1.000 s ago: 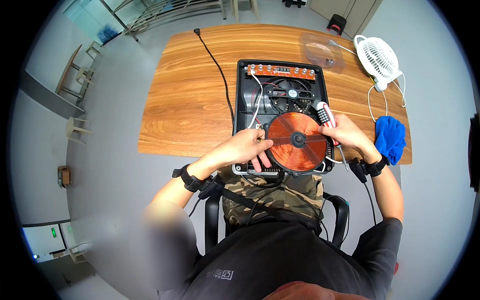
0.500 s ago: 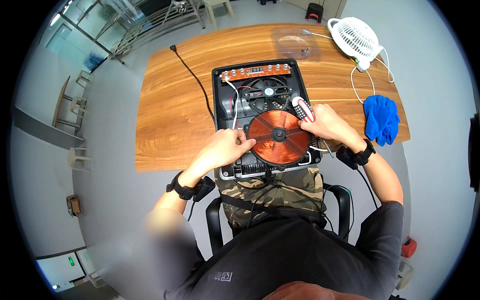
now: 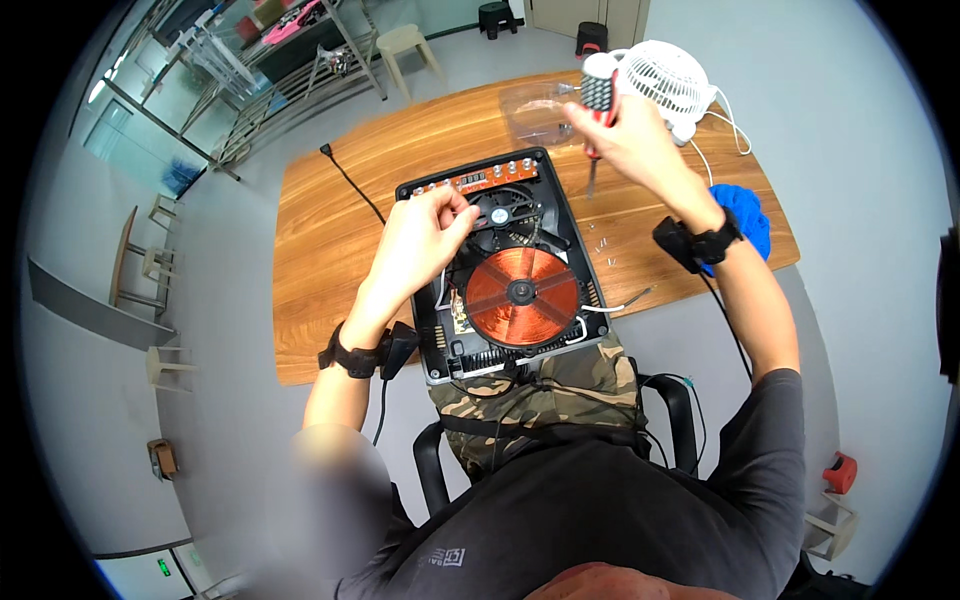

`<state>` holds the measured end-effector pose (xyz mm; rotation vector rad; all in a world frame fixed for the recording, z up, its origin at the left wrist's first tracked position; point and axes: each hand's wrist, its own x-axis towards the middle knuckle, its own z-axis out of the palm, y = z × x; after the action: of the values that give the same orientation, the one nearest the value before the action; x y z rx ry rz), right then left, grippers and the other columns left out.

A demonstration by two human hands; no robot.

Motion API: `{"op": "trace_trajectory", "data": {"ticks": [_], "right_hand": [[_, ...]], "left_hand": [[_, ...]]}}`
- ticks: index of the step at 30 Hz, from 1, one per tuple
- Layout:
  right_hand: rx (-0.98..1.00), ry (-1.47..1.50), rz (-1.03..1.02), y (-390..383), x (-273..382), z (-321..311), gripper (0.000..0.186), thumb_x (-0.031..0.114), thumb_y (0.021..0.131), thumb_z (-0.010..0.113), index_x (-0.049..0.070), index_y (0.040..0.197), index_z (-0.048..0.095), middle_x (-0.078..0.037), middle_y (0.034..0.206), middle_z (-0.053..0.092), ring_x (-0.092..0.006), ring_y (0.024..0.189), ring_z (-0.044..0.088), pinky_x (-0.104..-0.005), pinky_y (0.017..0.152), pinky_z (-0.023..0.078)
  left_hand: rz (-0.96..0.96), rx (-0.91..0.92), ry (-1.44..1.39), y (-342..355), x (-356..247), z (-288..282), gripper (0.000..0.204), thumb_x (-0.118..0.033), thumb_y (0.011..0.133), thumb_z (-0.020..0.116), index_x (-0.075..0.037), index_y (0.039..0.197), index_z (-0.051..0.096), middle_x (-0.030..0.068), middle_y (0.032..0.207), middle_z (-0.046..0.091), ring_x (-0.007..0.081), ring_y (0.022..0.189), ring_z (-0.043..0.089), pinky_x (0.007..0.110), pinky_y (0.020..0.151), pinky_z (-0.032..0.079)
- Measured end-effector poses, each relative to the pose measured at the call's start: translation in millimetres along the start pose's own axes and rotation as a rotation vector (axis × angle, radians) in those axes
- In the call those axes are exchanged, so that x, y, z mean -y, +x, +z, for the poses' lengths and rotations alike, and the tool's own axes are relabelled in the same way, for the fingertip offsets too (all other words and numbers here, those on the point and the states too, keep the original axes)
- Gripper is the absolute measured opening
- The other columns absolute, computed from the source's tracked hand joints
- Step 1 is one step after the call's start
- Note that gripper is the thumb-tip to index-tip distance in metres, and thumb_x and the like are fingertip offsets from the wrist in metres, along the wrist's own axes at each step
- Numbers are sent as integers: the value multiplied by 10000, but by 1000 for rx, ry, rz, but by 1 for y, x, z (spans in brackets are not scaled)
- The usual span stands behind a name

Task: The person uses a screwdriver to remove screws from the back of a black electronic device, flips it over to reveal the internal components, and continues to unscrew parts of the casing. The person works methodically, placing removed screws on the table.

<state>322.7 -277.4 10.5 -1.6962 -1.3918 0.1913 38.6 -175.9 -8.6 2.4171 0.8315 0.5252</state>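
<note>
An opened induction cooker base [image 3: 428, 335] rests across the table edge and my lap. A round copper coil [image 3: 545, 295] sits in its near part, with a black cooling fan [image 3: 512, 200] beyond it. Along the far edge runs an orange control board [image 3: 515, 172]. Over the board's left part and the fan hovers my left hand [image 3: 425, 235], fingers curled together; whatever they may hold is hidden. My right hand [image 3: 632, 135] grips a red, white and black screwdriver [image 3: 598, 95], raised to the right of the cooker with its shaft pointing down.
Small screws [image 3: 602, 245] lie on the wooden table [image 3: 320, 260] right of the cooker. A clear plastic dish [image 3: 530, 118], a white fan [image 3: 665, 80] and a blue cloth [image 3: 745, 215] are farther right. A black power cord [image 3: 350, 180] lies at left.
My right hand has lifted away from the coil with the screwdriver, going up and right. The left hand has moved from the coil's edge toward the control board. The view has shifted slightly.
</note>
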Motion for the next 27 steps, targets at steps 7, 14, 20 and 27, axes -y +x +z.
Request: {"op": "trace_trajectory", "data": {"ticks": [7, 14, 20, 27], "right_hand": [[178, 48, -122, 9, -6, 39, 360, 311, 889, 794, -33, 896, 689, -213, 729, 692, -366, 672, 690, -439, 648, 531], [331, 60, -123, 12, -33, 47, 299, 250, 864, 804, -14, 958, 700, -205, 799, 718, -358, 735, 709, -425, 682, 543], [315, 79, -113, 6, -38, 53, 273, 224, 862, 799, -3, 975, 699, -198, 828, 722, -339, 756, 715, -418, 707, 546], [315, 115, -127, 9, -38, 60, 265, 229, 862, 788, 6, 975, 703, -213, 828, 718, -387, 781, 711, -436, 709, 544]], "left_hand": [[228, -67, -149, 57, -12, 8, 255, -177, 970, 726, -7, 1159, 704, 65, 832, 706, 104, 675, 639, 278, 640, 511], [533, -46, -64, 87, -45, 8, 438, -195, 965, 722, -145, 1393, 647, 103, 1013, 725, 210, 753, 677, 350, 709, 547], [512, 18, -11, 102, -41, 16, 343, -249, 1001, 678, -96, 1308, 700, 144, 1037, 735, 297, 873, 714, 398, 810, 567], [514, 0, -6, 103, -32, 18, 340, -241, 1007, 675, -71, 1301, 699, 151, 1013, 737, 285, 837, 706, 392, 799, 562]]}}
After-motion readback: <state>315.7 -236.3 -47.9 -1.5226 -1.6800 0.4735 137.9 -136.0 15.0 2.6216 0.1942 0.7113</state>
